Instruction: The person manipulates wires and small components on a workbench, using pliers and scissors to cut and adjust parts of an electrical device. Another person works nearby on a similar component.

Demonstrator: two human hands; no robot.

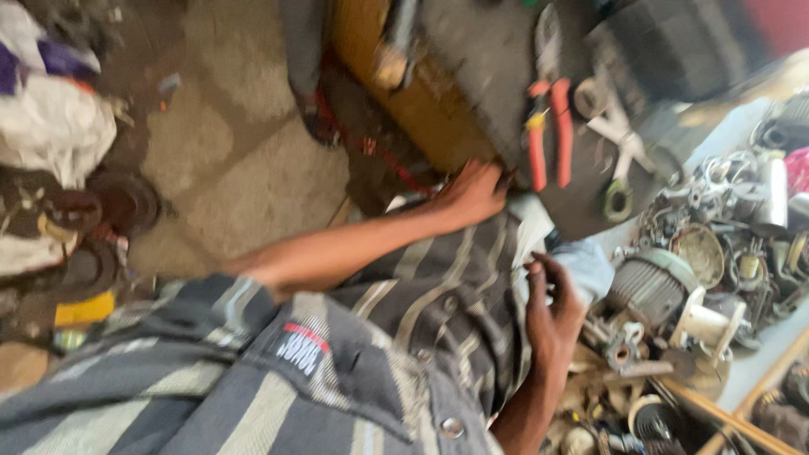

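I am seeing my right hand (552, 316), fingers curled, grip holding nothing I can make out, beside a pale blue cloth (586, 265). My left hand (472, 195) is pressing the dark counter (493, 67) edge; grip unclear. Red-handled pliers (548, 135) and crowded grey motor parts (649, 286) are lying beyond.

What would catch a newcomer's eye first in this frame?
The red-handled pliers lying on the dark board at top centre stand out. Just below, the left hand grips that board's edge, while the right hand hovers beside a heap of metal motor parts at right.
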